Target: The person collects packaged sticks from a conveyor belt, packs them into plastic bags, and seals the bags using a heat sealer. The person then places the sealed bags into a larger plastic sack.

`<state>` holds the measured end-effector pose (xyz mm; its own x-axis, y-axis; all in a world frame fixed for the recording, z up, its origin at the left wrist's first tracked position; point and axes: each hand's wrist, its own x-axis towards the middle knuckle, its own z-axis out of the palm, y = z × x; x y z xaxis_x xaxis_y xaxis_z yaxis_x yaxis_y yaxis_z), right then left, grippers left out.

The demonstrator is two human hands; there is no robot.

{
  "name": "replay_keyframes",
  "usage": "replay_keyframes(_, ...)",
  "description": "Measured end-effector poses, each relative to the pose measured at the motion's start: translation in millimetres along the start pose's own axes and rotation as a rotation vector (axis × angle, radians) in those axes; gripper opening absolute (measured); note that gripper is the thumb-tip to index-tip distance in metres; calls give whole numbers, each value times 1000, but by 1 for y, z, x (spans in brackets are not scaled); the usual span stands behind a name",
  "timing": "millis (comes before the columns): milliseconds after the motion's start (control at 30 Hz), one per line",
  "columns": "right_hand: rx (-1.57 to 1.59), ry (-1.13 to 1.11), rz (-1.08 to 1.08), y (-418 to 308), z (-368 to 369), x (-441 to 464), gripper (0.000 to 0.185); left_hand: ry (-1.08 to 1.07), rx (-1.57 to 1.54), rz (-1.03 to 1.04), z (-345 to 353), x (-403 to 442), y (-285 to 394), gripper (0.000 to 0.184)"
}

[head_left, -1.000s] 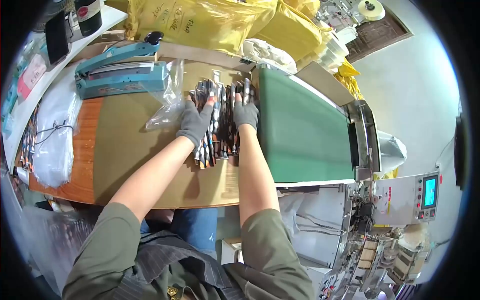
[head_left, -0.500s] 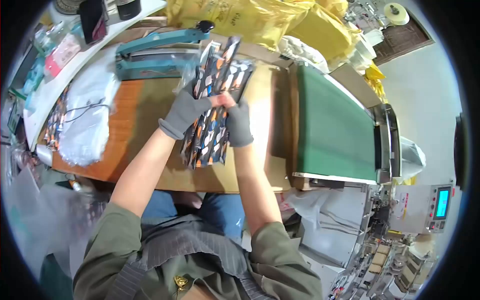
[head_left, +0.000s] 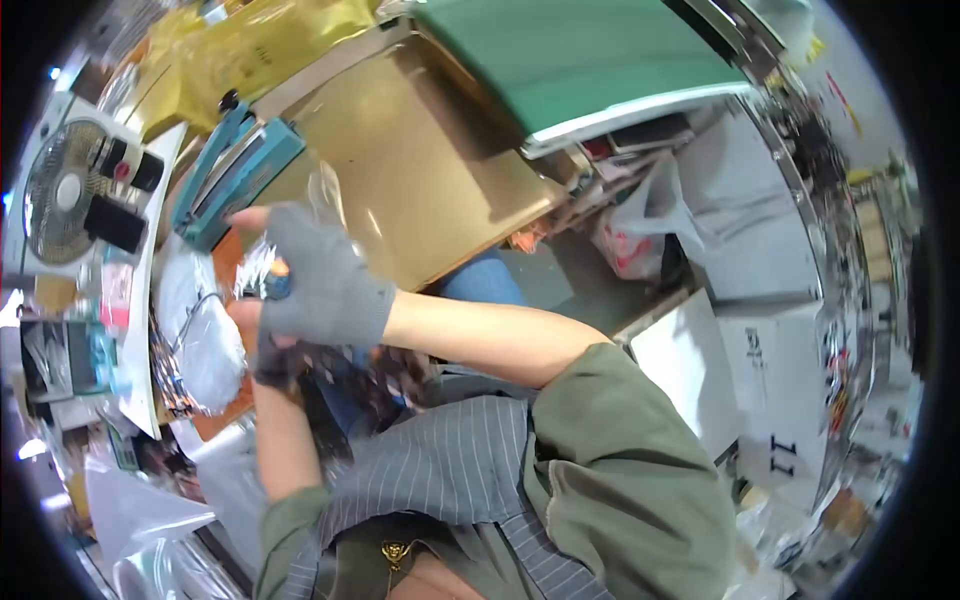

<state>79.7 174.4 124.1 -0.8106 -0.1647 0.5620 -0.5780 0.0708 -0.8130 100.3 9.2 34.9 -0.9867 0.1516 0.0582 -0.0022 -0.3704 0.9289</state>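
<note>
My right hand [head_left: 320, 280], in a grey fingerless glove, is wrapped round the end of the bundle of patterned packets [head_left: 268, 272] at the left of the work surface. Below and partly behind it is my left hand [head_left: 275, 362], also gloved; its fingers are mostly hidden by the right hand and blurred. Dark patterned packets also show, smeared, beneath the hands near my lap. The blue sealer [head_left: 245, 180] stands just above my hands, and clear plastic bags [head_left: 210, 350] lie to their left.
A brown board [head_left: 390, 160] covers the table. Beyond it is the green conveyor belt [head_left: 580, 60]. At the left, a white shelf [head_left: 145, 330] holds a phone and a bottle near a fan [head_left: 75, 190]. Yellow bags [head_left: 260, 60] lie at the back; a white box [head_left: 690, 370] is at lower right.
The view has swung to the left. Both hands have moved with the packets from over the brown board to the table's left side, and the bundle is now seen end-on.
</note>
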Motion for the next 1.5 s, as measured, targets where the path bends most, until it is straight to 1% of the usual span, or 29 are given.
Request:
replay_keyframes(33,-5,28,5,3,-5,-3,82,-76,-225,-63,15,-13,-4,61)
replay_keyframes(100,152,-409,230,31,-12,-6,68,-313,-541,-133,60,-36,-17,66)
replay_keyframes(133,151,-395,234,52,-12,-16,68,-221,-517,-208,66,-44,-27,69)
replay_keyframes(200,523,-644,306,81,-14,-29,62,-142,-330,-257,71,-54,-32,74)
replay_keyframes(233,643,-721,327,78,-20,-28,60,123,11,45,68,-52,-39,73)
replay_keyframes(267,688,-634,448,73,-24,-36,55,298,-93,-180,49,-44,-29,68)
replay_keyframes(333,733,-542,574,59,-34,-44,51,443,-9,-263,29,-28,3,56)
replay_keyframes(400,1040,-580,707,52,-36,-46,38,367,146,-66,-14,-11,34,45)
replay_keyframes(467,1080,-602,652,67,-9,-44,28,145,558,113,88,-22,73,37)
replay_keyframes(567,987,-476,529,70,2,-41,34,33,1247,610,102,-51,50,34)
replay_keyframes(600,945,-406,563,51,-16,-39,37,39,1246,614,82,-54,46,34)
replay_keyframes(633,900,-336,596,38,-30,-38,41,303,966,404,54,-54,36,31)
replay_keyframes(700,804,-306,531,30,-32,-42,44,543,547,313,45,-58,-4,27)
replay_keyframes(733,719,-287,460,28,-28,-43,48,555,429,445,51,-64,-29,27)
replay_keyframes(767,689,-320,506,32,-26,-43,57,520,524,353,21,-78,-61,28)
replay_keyframes(833,818,-271,566,29,-35,-43,47,440,392,278,19,-93,-68,33)
replay_keyframes(867,786,-308,583,27,-41,-41,38,377,169,300,55,-79,-52,37)
replay_keyframes(933,771,-324,582,24,-46,-41,35,581,221,202,67,-60,-33,27)
replay_keyframes(1000,956,-368,732,23,-47,-41,42,696,-196,29,45,-43,4,24)
replay_keyframes(1067,906,-406,674,16,-42,-38,45,947,-375,9,-16,-17,10,19)
replay_keyframes(1100,900,-445,684,15,-37,-35,45,975,-394,26,-8,-22,20,19)
replay_keyframes(1167,972,-547,752,16,-30,-29,45,496,439,216,39,-16,61,15)
replay_keyframes(1200,880,-558,794,28,-22,-30,44,194,450,310,68,-23,66,11)
replay_keyframes(1233,799,-495,651,42,-12,-35,45,15,963,489,90,-36,76,7)
replay_keyframes(1267,715,-433,500,53,-6,-41,47,-148,1198,543,104,-48,83,4)
replay_keyframes(1300,705,-448,501,60,-9,-45,47,-102,1195,605,97,-52,76,6)
replay_keyframes(1367,974,-415,675,63,-18,-51,50,-39,1181,674,76,-62,48,9)
replay_keyframes(1433,1026,-359,696,52,-17,-51,53,484,789,456,60,-65,12,24)
replay_keyframes(1500,1035,-262,748,42,-16,-60,57,496,584,456,66,-63,-17,28)
